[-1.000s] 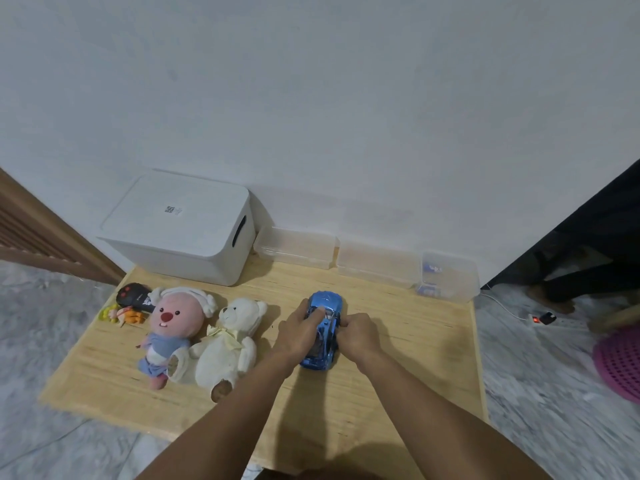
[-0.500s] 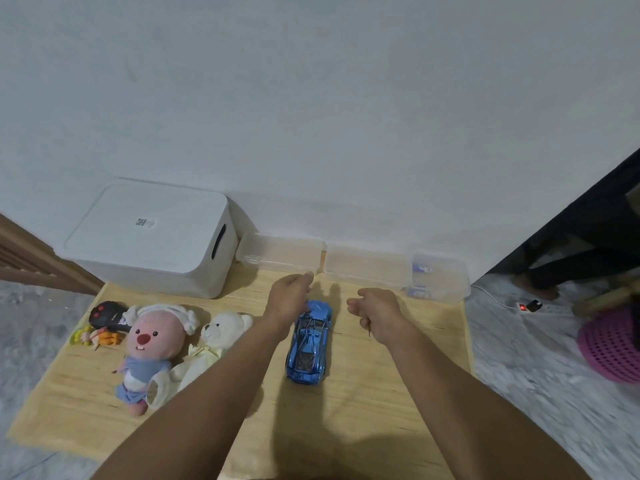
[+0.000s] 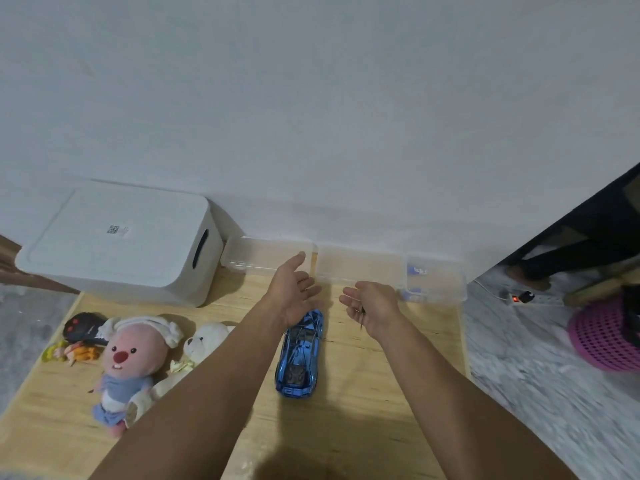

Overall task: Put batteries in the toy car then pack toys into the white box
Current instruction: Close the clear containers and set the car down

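Observation:
The shiny blue toy car [image 3: 300, 353] lies on the wooden table [image 3: 363, 410], pointing away from me. The white box [image 3: 114, 244], lid on, stands at the back left. My left hand [image 3: 294, 292] hovers over the car's front with its fingers spread, reaching towards a clear plastic box [image 3: 266, 254] by the wall and touching nothing. My right hand [image 3: 372, 304] hangs just right of the car, fingers curled round a thin dark tool [image 3: 361, 318] that pokes out below the palm. Blue-labelled items that look like batteries lie in the right clear box [image 3: 436, 280].
A pink plush [image 3: 131, 358], a white teddy bear [image 3: 204, 344], a black remote [image 3: 83, 327] and a small orange figure [image 3: 72, 353] lie at the table's left. A middle clear box [image 3: 360, 266] stands by the wall. On the floor to the right are a power strip [image 3: 519, 298] and a pink basket [image 3: 606, 336].
Both hands have let go of the car and moved forward towards the clear boxes. The left hand's fingers have spread. The car has stayed on the table.

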Tool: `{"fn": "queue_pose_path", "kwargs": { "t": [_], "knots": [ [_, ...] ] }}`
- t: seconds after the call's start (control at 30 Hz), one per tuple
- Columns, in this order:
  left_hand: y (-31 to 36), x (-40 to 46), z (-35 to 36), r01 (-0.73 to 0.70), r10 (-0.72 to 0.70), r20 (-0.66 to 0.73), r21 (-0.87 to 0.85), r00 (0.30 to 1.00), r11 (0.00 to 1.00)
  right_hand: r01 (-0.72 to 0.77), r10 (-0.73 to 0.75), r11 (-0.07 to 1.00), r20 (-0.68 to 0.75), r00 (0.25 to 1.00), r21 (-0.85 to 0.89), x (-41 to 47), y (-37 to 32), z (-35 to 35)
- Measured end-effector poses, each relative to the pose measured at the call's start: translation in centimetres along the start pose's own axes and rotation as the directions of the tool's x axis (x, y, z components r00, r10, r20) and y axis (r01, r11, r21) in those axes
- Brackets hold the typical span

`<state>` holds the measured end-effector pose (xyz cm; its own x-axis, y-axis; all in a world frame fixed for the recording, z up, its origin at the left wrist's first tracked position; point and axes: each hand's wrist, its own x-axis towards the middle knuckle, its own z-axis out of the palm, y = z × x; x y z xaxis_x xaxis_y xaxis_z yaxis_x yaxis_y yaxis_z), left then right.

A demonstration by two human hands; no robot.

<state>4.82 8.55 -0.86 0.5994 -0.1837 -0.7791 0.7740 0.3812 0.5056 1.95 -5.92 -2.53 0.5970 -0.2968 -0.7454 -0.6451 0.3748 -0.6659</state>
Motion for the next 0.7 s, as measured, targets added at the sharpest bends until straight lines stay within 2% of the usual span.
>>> {"fn": "queue_pose_path", "kwargs": {
  "t": [0.13,0.2,0.33,0.53,0.63,0.7],
  "knots": [
    [0.2,-0.1,0.1,-0.003,0.003,-0.018,0.03,1.0,1.0,-0.007,0.007,1.0,0.014,1.0,-0.026,-0.2,-0.1,0.1],
    [0.3,0.0,-0.2,-0.025,0.028,-0.09,0.035,0.996,0.999,-0.019,0.02,0.999,0.033,0.999,-0.033,-0.3,0.0,0.3],
    [1.0,0.5,-1.7,-0.128,0.11,-0.227,-0.067,0.968,0.99,-0.055,0.056,0.998,0.13,0.99,-0.016,-0.8,0.0,1.6],
    [2.6,0.3,-3.7,-0.133,0.102,-0.196,-0.15,0.975,0.98,-0.076,0.076,0.997,0.235,0.969,-0.006,-1.2,0.3,5.4],
    [3.3,-0.2,-3.7,-0.115,0.095,-0.189,-0.098,0.977,0.989,-0.064,0.064,0.998,0.23,0.971,-0.008,-1.2,0.5,7.0],
    [3.8,-0.6,-3.7,-0.113,0.111,-0.211,0.003,0.971,0.994,-0.063,0.06,0.998,0.209,0.976,0.008,-1.0,0.6,7.7]
  ]
}}
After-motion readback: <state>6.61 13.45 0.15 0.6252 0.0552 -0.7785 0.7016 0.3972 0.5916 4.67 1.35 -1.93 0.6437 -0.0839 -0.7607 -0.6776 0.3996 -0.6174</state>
